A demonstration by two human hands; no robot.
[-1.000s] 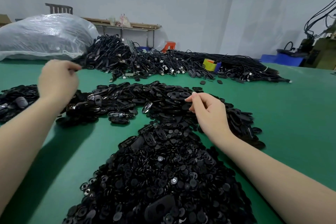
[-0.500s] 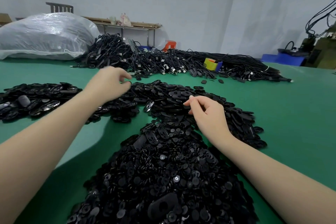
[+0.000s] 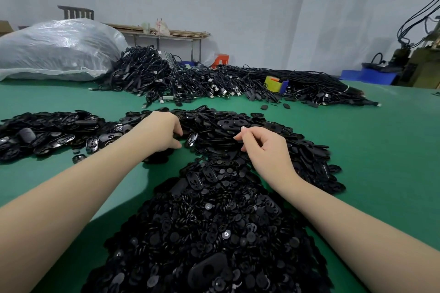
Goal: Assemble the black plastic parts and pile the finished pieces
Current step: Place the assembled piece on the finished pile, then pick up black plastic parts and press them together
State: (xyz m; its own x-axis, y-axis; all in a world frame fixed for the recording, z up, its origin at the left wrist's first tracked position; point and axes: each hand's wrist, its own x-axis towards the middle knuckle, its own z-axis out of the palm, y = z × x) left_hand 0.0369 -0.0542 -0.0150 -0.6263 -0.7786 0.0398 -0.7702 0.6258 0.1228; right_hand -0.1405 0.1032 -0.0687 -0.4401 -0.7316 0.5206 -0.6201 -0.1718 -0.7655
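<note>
1. Black plastic parts (image 3: 214, 233) lie in heaps on the green table (image 3: 381, 150): small round discs heaped nearest the person, flat oval plates (image 3: 238, 126) in a band beyond them, and a third spread of oval pieces (image 3: 47, 133) off to the left, which I judge to be the finished pile.
2. Handling, as a judgement: each piece looks light, thin and stiff, with a smooth, faintly glossy face that could slip. A fingertip pinch across an oval's narrow edges should hold it; the discs call for a pinch at the rim.
3. Loose heaps will likely slide if raked, so lifting one piece clear seems wiser than dragging.
4. The left hand (image 3: 162, 132) rests at the near edge of the oval band with fingers curled down; it seems to grip a dark piece, though the fingertips are hidden.
5. The right hand (image 3: 264, 147) hovers over the same band, forefinger and thumb drawn together; whether they pinch anything I cannot tell.
6. No brand, label or writing can be read on the parts; the yellow and blue box (image 3: 276, 84) among the black cables (image 3: 190, 83) shows no legible text.
</note>
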